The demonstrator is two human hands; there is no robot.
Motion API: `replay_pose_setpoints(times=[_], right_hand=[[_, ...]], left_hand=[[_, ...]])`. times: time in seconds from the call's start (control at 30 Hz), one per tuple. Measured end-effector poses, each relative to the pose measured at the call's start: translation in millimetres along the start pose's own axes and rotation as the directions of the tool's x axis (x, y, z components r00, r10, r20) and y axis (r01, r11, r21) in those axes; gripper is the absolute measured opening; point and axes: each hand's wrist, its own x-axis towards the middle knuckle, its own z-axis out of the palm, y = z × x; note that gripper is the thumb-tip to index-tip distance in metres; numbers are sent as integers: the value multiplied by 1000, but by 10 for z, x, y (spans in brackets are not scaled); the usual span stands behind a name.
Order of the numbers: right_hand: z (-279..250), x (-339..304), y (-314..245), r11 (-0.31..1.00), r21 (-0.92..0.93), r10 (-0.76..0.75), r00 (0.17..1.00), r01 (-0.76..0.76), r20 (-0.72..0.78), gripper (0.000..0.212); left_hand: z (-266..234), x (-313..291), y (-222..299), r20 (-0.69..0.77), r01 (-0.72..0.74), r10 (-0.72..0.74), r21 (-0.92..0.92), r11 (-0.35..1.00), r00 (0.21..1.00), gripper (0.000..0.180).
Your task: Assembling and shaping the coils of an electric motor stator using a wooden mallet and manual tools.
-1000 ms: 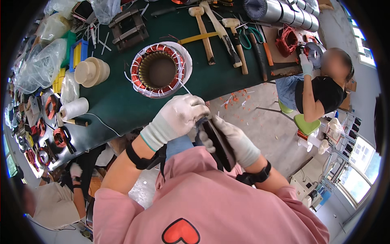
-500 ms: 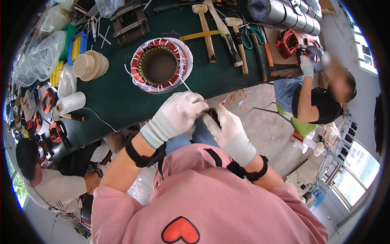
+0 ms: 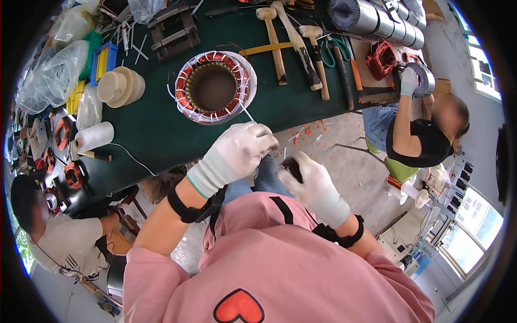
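A motor stator with red windings laced in white cord stands on the green table ahead of me. From its near edge a white cord runs down to my left hand. That gloved hand is closed in a pinch at the table's front edge; the cord meets it, though its fingertips hide the grip. Apart from it on the right, over the floor, my gloved right hand is closed around a small dark object. Most of this object is covered by the fingers, so its kind cannot be made out.
Mallets, green-handled scissors and other hand tools lie at the back right. A cream spool and a white thread cone stand on the left. One co-worker sits at right holding a ring-shaped core; another sits at left.
My right hand has drawn away from my left, to the right and slightly nearer me, with the dark object. My left hand has barely moved. The right co-worker's hand and core have shifted.
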Motion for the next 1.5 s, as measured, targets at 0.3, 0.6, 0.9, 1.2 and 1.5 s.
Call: replay_pose_setpoints(times=[0.3,0.6,0.9,1.2,1.5], right_hand=[[-61,26,0,762,489,275,896,-424,349,34],[-73,-23,-81,110,760,266,755,-641,599,44],[47,-24,152,-297,718,-28,758,-629,652,44],[-5,3,110,302,745,257,803,-595,537,45],[-127,-137,243,600,597,323,844,-532,427,48]], left_hand=[[-15,-24,-15,9,15,-15,-4,1000,1000,18],[8,-52,-44,9,15,-15,-19,1000,1000,22],[14,-56,-30,-1,0,0,-35,999,1000,25],[29,-91,-18,-15,2,-3,-42,999,1000,22],[-12,-285,-143,112,31,-53,188,982,992,19]])
